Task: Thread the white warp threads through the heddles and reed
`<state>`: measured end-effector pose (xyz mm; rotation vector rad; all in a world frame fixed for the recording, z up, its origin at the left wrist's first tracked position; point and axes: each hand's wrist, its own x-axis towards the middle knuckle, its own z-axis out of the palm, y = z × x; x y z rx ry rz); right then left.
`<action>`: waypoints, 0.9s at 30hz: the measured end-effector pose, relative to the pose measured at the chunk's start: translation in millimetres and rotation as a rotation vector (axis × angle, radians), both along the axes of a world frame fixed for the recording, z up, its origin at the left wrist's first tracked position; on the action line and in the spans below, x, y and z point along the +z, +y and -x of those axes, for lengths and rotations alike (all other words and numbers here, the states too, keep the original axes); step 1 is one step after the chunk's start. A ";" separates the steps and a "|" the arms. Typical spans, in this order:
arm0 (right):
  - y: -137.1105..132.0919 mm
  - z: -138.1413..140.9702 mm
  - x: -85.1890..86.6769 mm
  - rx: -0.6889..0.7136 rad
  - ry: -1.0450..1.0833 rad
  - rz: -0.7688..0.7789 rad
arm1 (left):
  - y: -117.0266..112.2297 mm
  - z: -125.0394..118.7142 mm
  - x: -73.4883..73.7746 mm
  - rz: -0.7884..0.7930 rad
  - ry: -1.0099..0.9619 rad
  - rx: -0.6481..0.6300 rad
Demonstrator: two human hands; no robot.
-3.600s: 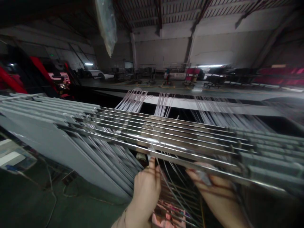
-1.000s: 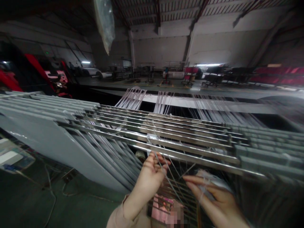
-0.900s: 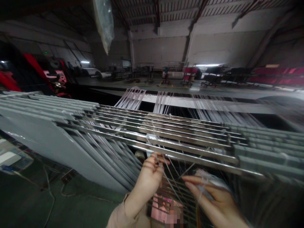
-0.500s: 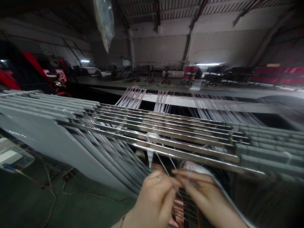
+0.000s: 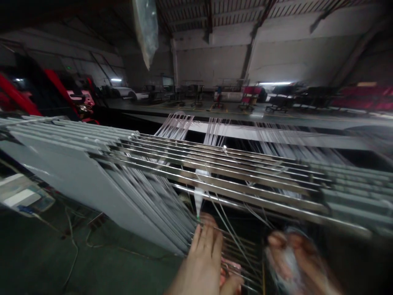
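My left hand [image 5: 204,256] rises from below with its fingers up, just under a white tapered tuft with a green tip [image 5: 198,200] that hangs from the polished steel bars [image 5: 233,180] of a loom-like frame. Thin warp threads [image 5: 230,233] run down past these fingers. Further right, my right hand [image 5: 291,262] is motion-blurred, with a white thread bundle [image 5: 287,262] apparently pinched in its fingers. Beneath both hands lies a rack of thin metal rods [image 5: 242,254], partly hidden by them.
Grey flat slats [image 5: 92,172] fan down at the left, with more [image 5: 359,200] at the right. White warp threads [image 5: 175,127] stretch away beyond the bars. Cables lie on the dark floor [image 5: 72,250]. A factory hall with red machinery [image 5: 18,94] lies behind.
My hands have separated: the right hand has swung right and down with the white bundle, and the left has dropped away from it, fingers now upright below the green-tipped tuft.
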<state>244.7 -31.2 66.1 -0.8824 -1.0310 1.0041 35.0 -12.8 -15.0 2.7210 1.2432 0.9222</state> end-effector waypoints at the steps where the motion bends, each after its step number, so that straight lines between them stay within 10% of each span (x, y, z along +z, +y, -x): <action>1: 1.2 4.7 2.2 -0.032 -0.036 -0.043 | -2.8 -2.5 -1.8 0.044 -0.064 -0.065; 8: 18.1 34.9 -9.5 -0.370 -0.761 -0.425 | -13.6 16.7 8.9 0.754 -1.030 -0.054; 14: 27.2 27.7 -24.5 -0.443 -0.955 -0.460 | 0.5 25.2 17.1 0.830 -1.405 0.124; 22: 37.5 9.7 -35.0 -0.455 -1.219 -0.428 | 10.0 -14.0 17.4 0.978 -1.120 -0.015; 27: 33.5 7.2 -38.0 -0.506 -1.315 -0.398 | 20.9 -33.1 47.9 0.553 -0.596 -0.004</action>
